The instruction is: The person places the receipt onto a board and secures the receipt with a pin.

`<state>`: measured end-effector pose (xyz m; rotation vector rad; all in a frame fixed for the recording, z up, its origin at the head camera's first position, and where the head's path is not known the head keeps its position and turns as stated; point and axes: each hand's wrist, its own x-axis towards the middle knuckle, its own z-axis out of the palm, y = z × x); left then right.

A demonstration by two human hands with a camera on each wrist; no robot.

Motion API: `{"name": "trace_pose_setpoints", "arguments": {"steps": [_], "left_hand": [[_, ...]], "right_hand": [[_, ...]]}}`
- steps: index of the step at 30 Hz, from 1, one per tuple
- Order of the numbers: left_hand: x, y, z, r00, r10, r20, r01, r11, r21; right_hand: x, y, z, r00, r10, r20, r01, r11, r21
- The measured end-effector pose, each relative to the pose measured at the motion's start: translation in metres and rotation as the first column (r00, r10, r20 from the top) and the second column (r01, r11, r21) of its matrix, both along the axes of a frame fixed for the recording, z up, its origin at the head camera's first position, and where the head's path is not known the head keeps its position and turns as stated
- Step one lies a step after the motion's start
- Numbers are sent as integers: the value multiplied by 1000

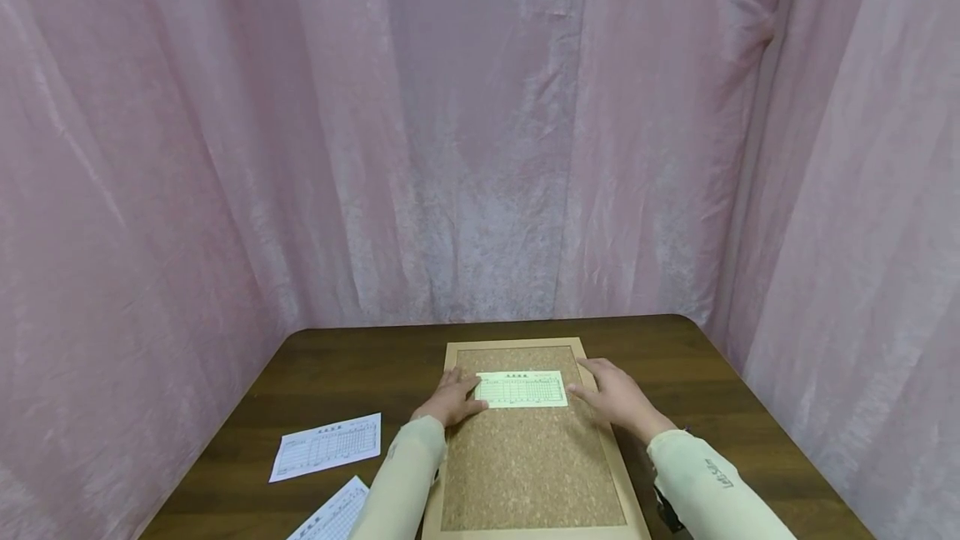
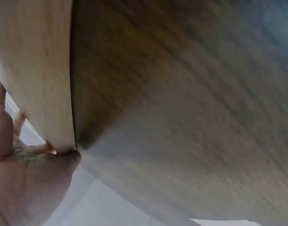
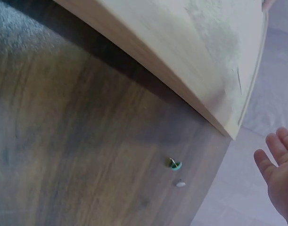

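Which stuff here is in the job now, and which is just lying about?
Looks in use:
- green sheet, flat on the board
- cork board
- left hand, at the sheet's left edge
- right hand, by its right edge

Apparently lying about, unheld on the table:
- two white sheets, left of the board
- green pin and pale pin, right of it

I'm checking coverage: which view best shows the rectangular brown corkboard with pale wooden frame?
The head view, because the corkboard shows almost whole. The left wrist view shows only part of its frame; the right wrist view, one side, a corner, some face.
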<state>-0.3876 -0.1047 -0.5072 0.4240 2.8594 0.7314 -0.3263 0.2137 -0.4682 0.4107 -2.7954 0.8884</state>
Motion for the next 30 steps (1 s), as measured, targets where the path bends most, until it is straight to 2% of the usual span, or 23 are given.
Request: {"name": "trace_pose_setpoints", "arguments": {"steps": [11,17,23,30], "left_hand": [[3,-1,2,1000,-18,5,18,1000,17],[1,-2,2,1000,-21,-2,21,1000,13],[-2,-2,-1,1000,-16,-8,16,1000,3],[-3,-1,-2,1000,-7,1,7,1000,5]], "right_hand": [[-5,31,15,997,-62,-52,55,990,-130],[-4,48,20,994,-100,-48,89,977,-195],[-2,62,20,987,-157,-36,142,956,-255],[0,72,10,977,-210,-26,193,935,-299]]}}
